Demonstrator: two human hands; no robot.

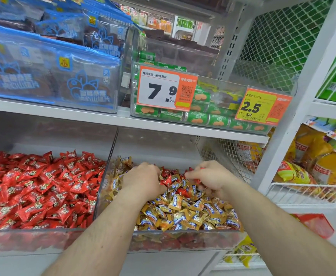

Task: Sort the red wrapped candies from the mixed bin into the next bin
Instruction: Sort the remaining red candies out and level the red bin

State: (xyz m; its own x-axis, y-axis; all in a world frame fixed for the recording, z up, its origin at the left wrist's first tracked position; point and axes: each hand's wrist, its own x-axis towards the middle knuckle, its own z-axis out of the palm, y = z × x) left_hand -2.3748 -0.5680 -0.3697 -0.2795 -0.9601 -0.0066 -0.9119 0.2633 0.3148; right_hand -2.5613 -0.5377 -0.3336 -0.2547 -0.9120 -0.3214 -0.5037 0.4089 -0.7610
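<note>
Two clear bins stand side by side on the lower shelf. The mixed bin (183,239) on the right holds gold wrapped candies (185,213) with a patch of red wrapped candies (168,179) at the back. The bin to its left (33,239) is filled with red wrapped candies (39,188) only. Both my hands are in the mixed bin. My left hand (143,180) lies palm down with its fingers curled into the red patch; what they hold is hidden. My right hand (211,178) pinches red wrapped candies, which show at its fingertips.
A white shelf board (163,126) hangs close above the bins, carrying a bin of green rolls with orange price tags (166,90) and blue snack bags (49,76). A white upright (294,120) and wire baskets of yellow packs (302,188) stand to the right.
</note>
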